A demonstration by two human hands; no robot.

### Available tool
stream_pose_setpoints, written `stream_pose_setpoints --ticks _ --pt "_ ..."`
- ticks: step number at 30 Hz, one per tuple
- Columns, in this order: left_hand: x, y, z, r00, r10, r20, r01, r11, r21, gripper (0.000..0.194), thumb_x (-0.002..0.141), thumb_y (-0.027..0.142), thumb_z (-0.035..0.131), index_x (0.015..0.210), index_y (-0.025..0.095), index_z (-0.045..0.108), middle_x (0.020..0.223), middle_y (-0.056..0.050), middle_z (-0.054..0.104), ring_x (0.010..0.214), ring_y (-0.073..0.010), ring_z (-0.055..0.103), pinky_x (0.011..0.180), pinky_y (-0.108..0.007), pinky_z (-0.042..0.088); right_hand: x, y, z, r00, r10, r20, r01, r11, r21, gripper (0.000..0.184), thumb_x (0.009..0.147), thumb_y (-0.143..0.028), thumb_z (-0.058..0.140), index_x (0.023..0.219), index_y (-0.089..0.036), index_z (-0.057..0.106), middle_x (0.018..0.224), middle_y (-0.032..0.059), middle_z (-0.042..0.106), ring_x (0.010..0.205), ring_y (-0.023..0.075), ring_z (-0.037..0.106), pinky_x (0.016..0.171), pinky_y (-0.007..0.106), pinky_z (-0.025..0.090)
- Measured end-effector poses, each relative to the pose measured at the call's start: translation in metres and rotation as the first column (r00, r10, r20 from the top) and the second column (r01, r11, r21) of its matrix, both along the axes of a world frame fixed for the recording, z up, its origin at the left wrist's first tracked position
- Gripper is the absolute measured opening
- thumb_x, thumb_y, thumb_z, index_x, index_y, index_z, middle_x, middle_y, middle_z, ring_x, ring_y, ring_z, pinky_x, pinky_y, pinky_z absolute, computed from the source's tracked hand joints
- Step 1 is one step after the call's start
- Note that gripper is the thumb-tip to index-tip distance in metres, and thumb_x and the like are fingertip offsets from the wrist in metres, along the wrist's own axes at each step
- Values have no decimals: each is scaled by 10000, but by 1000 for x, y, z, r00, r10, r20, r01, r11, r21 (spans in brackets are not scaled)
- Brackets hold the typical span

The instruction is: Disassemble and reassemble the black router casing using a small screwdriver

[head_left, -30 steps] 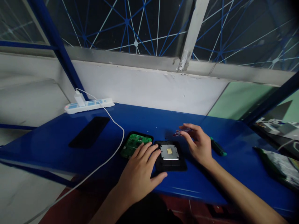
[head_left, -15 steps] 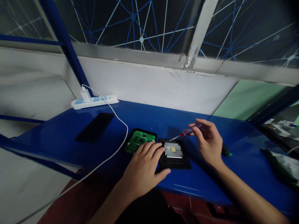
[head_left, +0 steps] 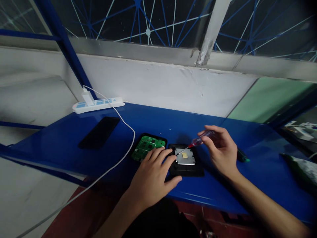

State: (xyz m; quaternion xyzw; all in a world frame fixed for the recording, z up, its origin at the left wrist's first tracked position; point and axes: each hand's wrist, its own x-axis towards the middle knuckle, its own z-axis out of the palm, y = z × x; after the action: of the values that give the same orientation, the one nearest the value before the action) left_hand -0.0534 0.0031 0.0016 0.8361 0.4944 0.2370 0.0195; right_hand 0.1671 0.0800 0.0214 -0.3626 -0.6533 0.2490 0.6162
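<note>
**Screwdriver (head_left: 199,141) angled down to a metal plate (head_left: 190,160), left hand (head_left: 154,178) spread close by**

At the far left of the blue table (head_left: 160,115), a white power strip (head_left: 104,104) lies along the back edge with a white adapter (head_left: 88,98) plugged into it. A white cable (head_left: 118,165) runs from the adapter, curves across the table and drops off toward the lower left. In front of the strip lies a flat black slab (head_left: 99,133).

Right of the cable, a green circuit board (head_left: 148,144) sits in a black shell (head_left: 158,136). The left hand reaches over its near right corner, palm down, its fingers spread and grasping nothing; the fingertips come to the left edge of a black cover (head_left: 188,171) just beside the board. Whether they press on it cannot be told.

The metal plate is set in that cover, with a pale yellow pad (head_left: 184,155) near its middle. The screwdriver's tip points at the plate's upper left corner; contact is too small to make out. The right hand (head_left: 220,148) pinches the clear handle between thumb and fingers.

Beyond the right wrist lies a dark green tool (head_left: 243,156), partly hidden, and at the far right a green and white bag (head_left: 300,170).
</note>
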Motion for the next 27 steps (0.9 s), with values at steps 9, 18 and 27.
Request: stream_pose_setpoints --ticks 9,18,27 --pt "1 0 2 1000 13 8 -13 1000 -14 447 856 433 730 1228 222 601 1365 -77 600 1277 -329 524 1069 -544 441 -1 1 -1 1000 15 14 -15 1000 -6 239 866 -202 700 1092 -255 640 897 0 733 756 131 724 699 273 630" --pt "1 0 0 1000 8 16 -8 1000 5 406 862 419 717 1200 231 594 1359 -71 599 1283 -325 522 1059 -542 449 0 1 -3 999 49 20 -48 997 -57 230 871 -253 702 1089 -242 629 915 20 739 750 154 735 703 313 638" --pt "0 0 -1 1000 6 24 -6 1000 16 390 864 419 714 1182 226 597 1348 -73 604 1277 -325 527 1054 -541 454 0 2 -4 997 55 49 -53 998 -41 223 874 -260 701 1084 -245 627 907 18 737 748 152 733 701 306 637"
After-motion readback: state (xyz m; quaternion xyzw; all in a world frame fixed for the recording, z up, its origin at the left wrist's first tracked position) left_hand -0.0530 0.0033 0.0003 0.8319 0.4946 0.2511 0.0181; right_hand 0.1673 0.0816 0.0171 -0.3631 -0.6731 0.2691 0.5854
